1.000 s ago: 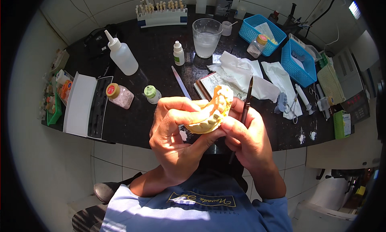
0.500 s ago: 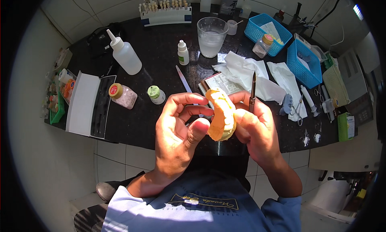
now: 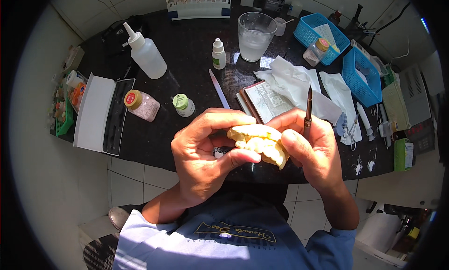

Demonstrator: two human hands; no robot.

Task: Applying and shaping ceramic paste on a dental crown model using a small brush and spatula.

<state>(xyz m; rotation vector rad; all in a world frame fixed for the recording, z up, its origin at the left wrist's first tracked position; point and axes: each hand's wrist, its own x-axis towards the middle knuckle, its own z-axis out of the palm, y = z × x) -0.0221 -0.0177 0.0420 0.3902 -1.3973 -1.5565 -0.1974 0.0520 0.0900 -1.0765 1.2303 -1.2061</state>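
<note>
Starting at the left, a white rectangular tray [image 3: 93, 112] lies at the edge of the dark glossy surface [image 3: 187, 50], with a clear squeeze bottle with a pointed nozzle [image 3: 146, 57], a small jar with a yellow cap [image 3: 141, 104] and a small jar with a green cap [image 3: 184, 105] just beyond it, all within easy reach. Nearer the body, the left hand [image 3: 201, 160] curls around a pale yellow plaster dental cast [image 3: 259, 144], thumb and fingers pinching its left end so it is lifted clear of the surface and, it seems, turned toward the eyes. The right hand [image 3: 311, 151] pinches the cast's other end, steadying it, while a thin dark-handled brush [image 3: 308, 108] stands upright between its fingers, probably parked there to stay handy. Farther right lie crumpled white tissues [image 3: 292, 80] and two blue plastic baskets [image 3: 360, 76].
</note>
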